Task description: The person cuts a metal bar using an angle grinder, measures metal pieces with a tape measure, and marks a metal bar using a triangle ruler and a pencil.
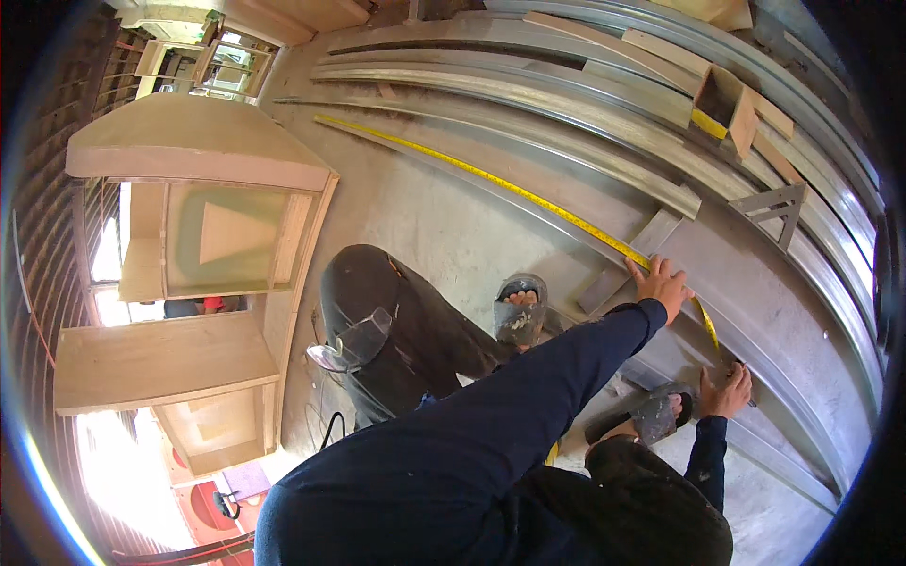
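A yellow tape measure [528,193] is drawn out along a long grey metal profile [491,196] on the floor. My left hand [663,286] grips the blade at the profile's near part, its fingers bent over the edge. Past that hand the blade twists and curves down toward my right hand [725,392], which is closed at the tape's near end. A small dark part shows by the right fingertips; most of what lies under that palm is hidden. My left arm crosses in front of my body and covers part of the floor.
Long metal profiles [510,94] lie across the far and right side. On them rest a wooden box-like offcut [719,104] and a metal triangle square [779,209]. Short bars [630,259] lie crosswise underneath. A wooden cabinet frame [189,344] stands left. Clear safety glasses [354,341] sit by my knee.
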